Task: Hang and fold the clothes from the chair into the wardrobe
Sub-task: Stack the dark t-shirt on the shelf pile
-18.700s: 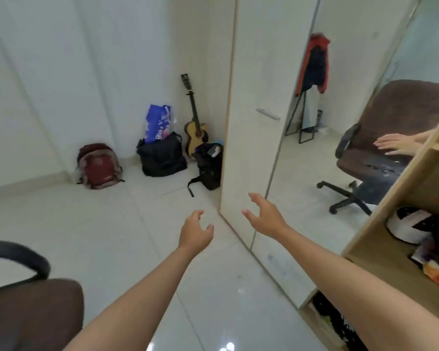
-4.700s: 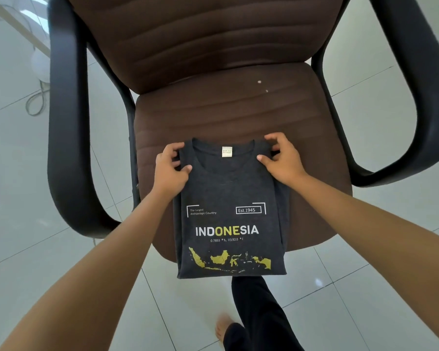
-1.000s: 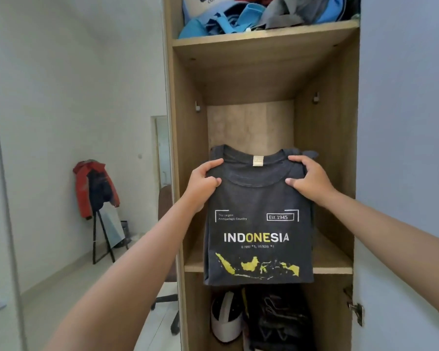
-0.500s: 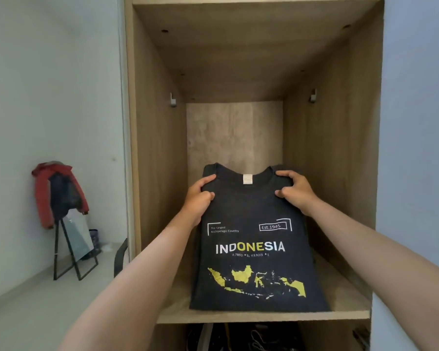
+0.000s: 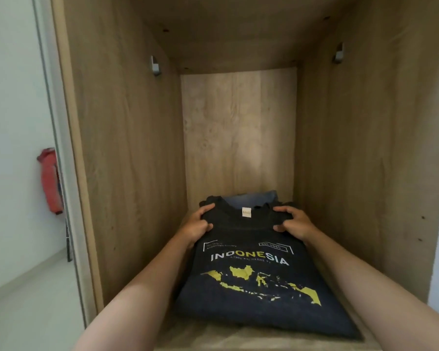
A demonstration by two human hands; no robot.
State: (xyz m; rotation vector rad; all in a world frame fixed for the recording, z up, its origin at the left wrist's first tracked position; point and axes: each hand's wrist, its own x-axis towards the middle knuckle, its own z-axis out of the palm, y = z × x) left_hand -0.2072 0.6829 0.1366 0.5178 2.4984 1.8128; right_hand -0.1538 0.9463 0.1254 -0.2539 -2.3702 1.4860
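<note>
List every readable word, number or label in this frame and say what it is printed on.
"INDONESIA", with "ONE" in yellow: chest of the folded dark T-shirt.
"Est.1945": boxed at the print's upper right, only just legible.
Small lines at the print's upper left and under "INDONESIA": too blurred to read.
Neck tag: too small to read.

I am reaching both bare forearms forward and slightly inward, my elbows out of sight below. My left hand (image 5: 197,228) is curling its fingers over the top while the thumb is pressing in from the near side, pinching what it is holding. My right hand (image 5: 293,222) is mirroring it, fingers curled over and thumb tucked below. Both wrists are staying nearly straight, and the hands are sitting level, well apart.
</note>
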